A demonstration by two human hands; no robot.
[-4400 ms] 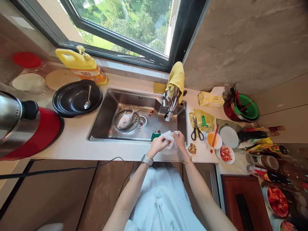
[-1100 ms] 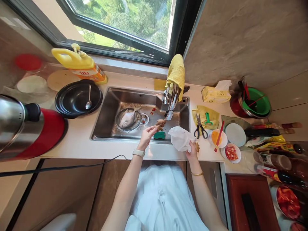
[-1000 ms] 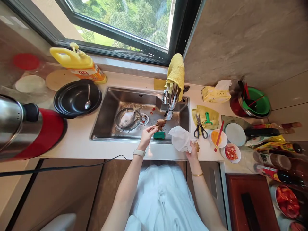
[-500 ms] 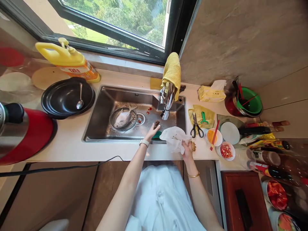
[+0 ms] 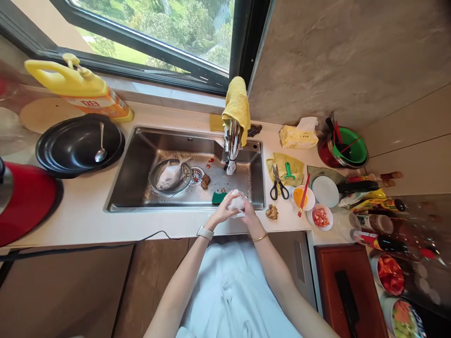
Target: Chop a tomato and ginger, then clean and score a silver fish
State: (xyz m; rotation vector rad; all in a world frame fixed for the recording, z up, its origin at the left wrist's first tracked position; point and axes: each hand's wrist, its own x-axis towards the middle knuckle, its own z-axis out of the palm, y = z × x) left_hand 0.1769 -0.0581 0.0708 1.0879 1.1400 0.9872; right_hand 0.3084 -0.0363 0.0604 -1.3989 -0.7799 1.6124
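Over the front rim of the sink, my left hand and my right hand are both closed on a crumpled white plastic bag. Just beyond them in the basin lies a green scouring pad. A piece of ginger rests by the drain strainer. To its left, a whole fish sits in a round glass bowl. Another piece of ginger is on the counter, right of my right hand.
The faucet carries a yellow towel. Scissors, a green peeler and bowls with egg and chopped meat stand on the right. A black pan is left; a knife lies on a brown board.
My left hand has let go of the ginger, which now lies in the sink. Both hands have come together, and the loosely hanging bag is now bunched up between them.
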